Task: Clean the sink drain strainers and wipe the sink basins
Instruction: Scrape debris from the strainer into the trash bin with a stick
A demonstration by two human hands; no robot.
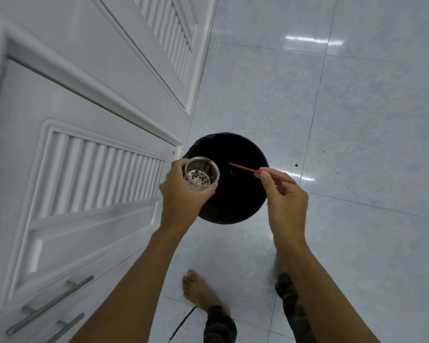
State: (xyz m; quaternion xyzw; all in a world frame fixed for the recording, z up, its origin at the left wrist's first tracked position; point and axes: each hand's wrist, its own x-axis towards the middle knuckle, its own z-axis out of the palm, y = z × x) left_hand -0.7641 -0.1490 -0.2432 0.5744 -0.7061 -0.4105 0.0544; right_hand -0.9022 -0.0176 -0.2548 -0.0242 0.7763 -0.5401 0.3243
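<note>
Hands hold strainer (201, 175) and red stick (258, 172) over black bin (235, 194).

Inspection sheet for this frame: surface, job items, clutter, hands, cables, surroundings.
Surface: glossy pale floor tiles, a few dark specks.
Job's things: metal strainer with dark debris inside, held over a black bin; thin red stick pointing towards it, tip outside it.
Clutter: dark cord on the floor by a bare foot.
Grippers: left hand grips the strainer; right hand pinches the stick.
Cables: only that cord.
Surroundings: white louvred cabinet doors with bar handles.
</note>
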